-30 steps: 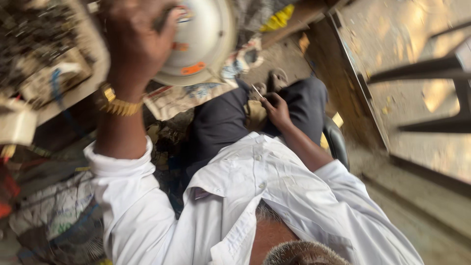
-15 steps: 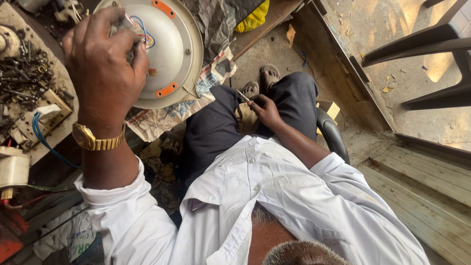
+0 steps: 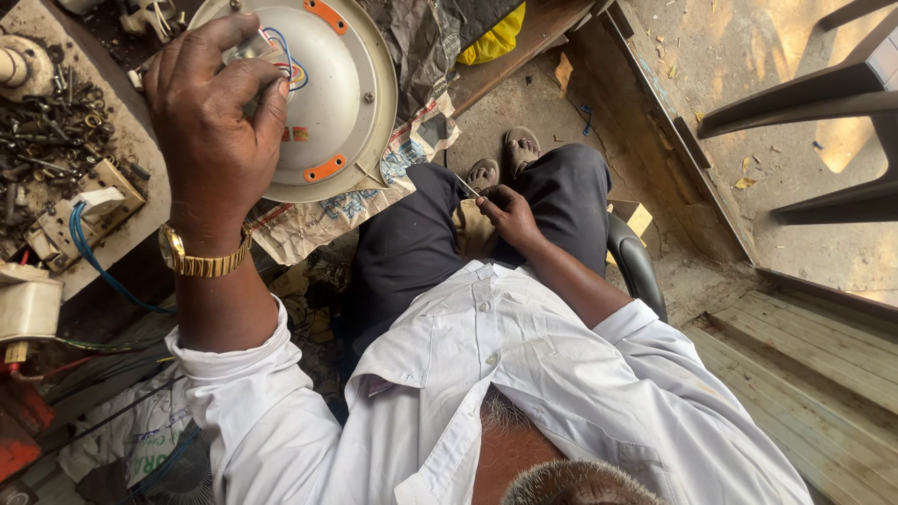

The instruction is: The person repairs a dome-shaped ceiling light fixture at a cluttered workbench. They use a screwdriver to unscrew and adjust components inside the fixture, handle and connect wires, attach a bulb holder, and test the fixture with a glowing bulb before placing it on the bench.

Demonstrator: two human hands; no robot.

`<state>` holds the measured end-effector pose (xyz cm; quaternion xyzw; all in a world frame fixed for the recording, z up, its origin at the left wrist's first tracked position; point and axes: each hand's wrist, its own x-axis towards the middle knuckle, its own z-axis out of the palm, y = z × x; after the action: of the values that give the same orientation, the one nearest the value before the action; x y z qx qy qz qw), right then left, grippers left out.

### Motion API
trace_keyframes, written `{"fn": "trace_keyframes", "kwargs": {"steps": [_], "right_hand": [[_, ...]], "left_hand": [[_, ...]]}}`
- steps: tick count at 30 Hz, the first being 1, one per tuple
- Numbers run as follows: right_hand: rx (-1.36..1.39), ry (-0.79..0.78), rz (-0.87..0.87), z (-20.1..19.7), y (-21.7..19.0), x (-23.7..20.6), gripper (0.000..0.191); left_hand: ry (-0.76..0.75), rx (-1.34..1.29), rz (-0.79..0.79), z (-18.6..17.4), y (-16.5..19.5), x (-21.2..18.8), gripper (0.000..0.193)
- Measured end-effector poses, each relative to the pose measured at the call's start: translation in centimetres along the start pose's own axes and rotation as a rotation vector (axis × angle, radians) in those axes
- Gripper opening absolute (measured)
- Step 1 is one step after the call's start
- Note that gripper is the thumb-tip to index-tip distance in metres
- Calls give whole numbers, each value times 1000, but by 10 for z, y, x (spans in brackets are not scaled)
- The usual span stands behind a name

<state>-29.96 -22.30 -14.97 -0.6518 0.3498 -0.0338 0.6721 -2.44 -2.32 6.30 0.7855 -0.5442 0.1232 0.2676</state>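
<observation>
White cotton fills the near field: a shirt (image 3: 486,393) with its sleeves rolled, worn by the seated person. Past it come dark trousers (image 3: 421,243), and on the lap rests the right hand (image 3: 510,213), fingers curled together around a thin metal tool (image 3: 465,187) whose tip points away from the body toward the sandalled feet (image 3: 505,159). How firmly it grips cannot be told.

The left hand (image 3: 215,131), with a gold watch (image 3: 201,262) at the wrist, is raised higher and farther out, over a round cream-coloured housing (image 3: 327,93) with orange tabs. Its fingertips are pinched together on a small bundle of wires (image 3: 281,56), blue and red among them, rising from the middle of the housing. The wires lie directly under that hand, so the left is far nearer to them than the right, which sits well apart down at the lap. The housing lies flat on printed paper (image 3: 355,201) at the bench edge.

Left of it, the bench (image 3: 140,178) carries a heap of dark screws (image 3: 51,131) and a small block with a blue wire (image 3: 89,210). Far right, a dark chair (image 3: 823,112) stands on sunlit ground.
</observation>
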Motion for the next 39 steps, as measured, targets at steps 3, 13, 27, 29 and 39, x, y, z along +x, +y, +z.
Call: {"fn": "trace_keyframes", "kwargs": {"steps": [3, 13, 27, 29, 39], "right_hand": [[-44, 6, 8, 0, 1, 0, 30], [-20, 17, -11, 8, 2, 3, 28], [6, -45, 48, 22, -11, 9, 28], [8, -45, 59, 23, -12, 9, 27], [12, -52, 34, 30, -17, 7, 24]], "left_hand": [[14, 16, 3, 3, -1, 0, 8], [148, 2, -91, 48, -33, -49, 88], [297, -220, -149, 72, -41, -64, 78], [277, -237, -164, 74, -43, -65, 77], [473, -455, -224, 81, -48, -67, 60]]}}
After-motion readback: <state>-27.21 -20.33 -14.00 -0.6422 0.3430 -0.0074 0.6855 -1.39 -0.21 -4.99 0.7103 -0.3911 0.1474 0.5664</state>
